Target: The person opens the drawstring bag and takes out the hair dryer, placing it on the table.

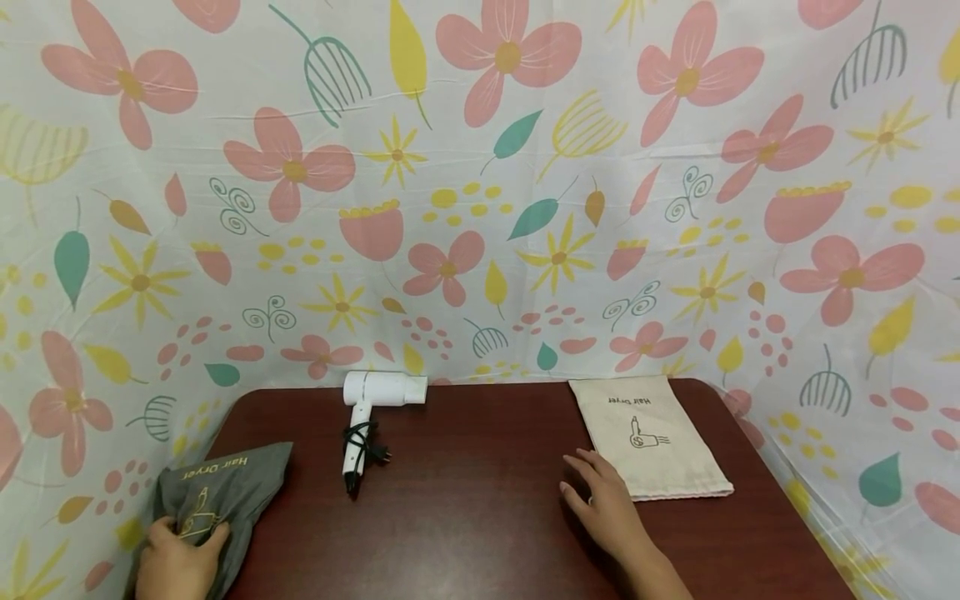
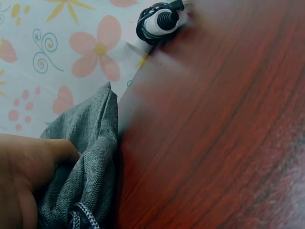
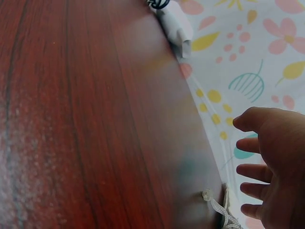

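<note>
My left hand [image 1: 178, 568] grips a dark grey cloth pouch [image 1: 258, 475] with "Hair Dryer" printed on it, at the left side of the table. In the left wrist view, the thumb presses into the bunched grey fabric [image 2: 97, 167], and a drawstring [image 2: 85, 213] hangs near the bottom. My right hand [image 1: 606, 508] holds nothing, its fingers spread at the near left edge of a cream cloth pouch [image 1: 678, 454] with the same lettering. The cream pouch lies flat, and its pale drawstring [image 3: 219, 209] shows in the right wrist view.
A white hair dryer [image 1: 386, 389] lies at the back left of the dark red-brown table [image 1: 480, 508]. Its black cord [image 1: 363, 446] is wound round the handle, plug outward. Flower-print cloth [image 1: 480, 208] hangs behind and along both sides of the table.
</note>
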A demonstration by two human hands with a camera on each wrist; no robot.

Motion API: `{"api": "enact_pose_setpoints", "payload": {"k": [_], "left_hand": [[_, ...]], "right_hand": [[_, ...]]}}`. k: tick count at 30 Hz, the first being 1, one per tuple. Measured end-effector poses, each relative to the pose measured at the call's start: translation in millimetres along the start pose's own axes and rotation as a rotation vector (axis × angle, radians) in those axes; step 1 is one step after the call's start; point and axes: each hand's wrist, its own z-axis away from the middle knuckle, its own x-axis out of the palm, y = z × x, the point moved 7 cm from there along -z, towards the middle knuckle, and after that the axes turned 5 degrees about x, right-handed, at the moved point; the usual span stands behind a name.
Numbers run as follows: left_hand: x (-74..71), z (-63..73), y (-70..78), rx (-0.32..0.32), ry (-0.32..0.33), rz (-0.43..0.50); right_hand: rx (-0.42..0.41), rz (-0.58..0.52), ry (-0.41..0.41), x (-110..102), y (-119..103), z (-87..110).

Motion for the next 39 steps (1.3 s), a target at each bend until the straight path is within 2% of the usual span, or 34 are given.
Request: {"api": "enact_pose_setpoints", "payload": {"k": [8,14,22,27,35,39], "left_hand": [[-1.6,3.2,0.4,-0.003,0.042,0.052],[-1.1,5.1,-0.1,-0.016,0.023,0.054],[-2.0,7.8,4.1,0.021,0.043,0.067],[-3.2,11.4,10.5,0.035,0.041,0.070],[-9.5,17.3,23.7,0.065,0.059,0.093],[-9.6,19.4,31.6,0.087,0.043,0.099]], "right_hand": [[-0.010,0.000,0.011,-2,-1,-0.2],[-0.022,-0.006,0.026,-2,-2,-0.5],[-0.019,-0.013,0.023,0,-1,-0.8],[-0.012,-0.015,0.019,2,-1,-0.8],[-0.053,-0.023,0.053,2,-7,-2.0],[-0.040,-0.032,0.038,3,-7,-2.5]]}}
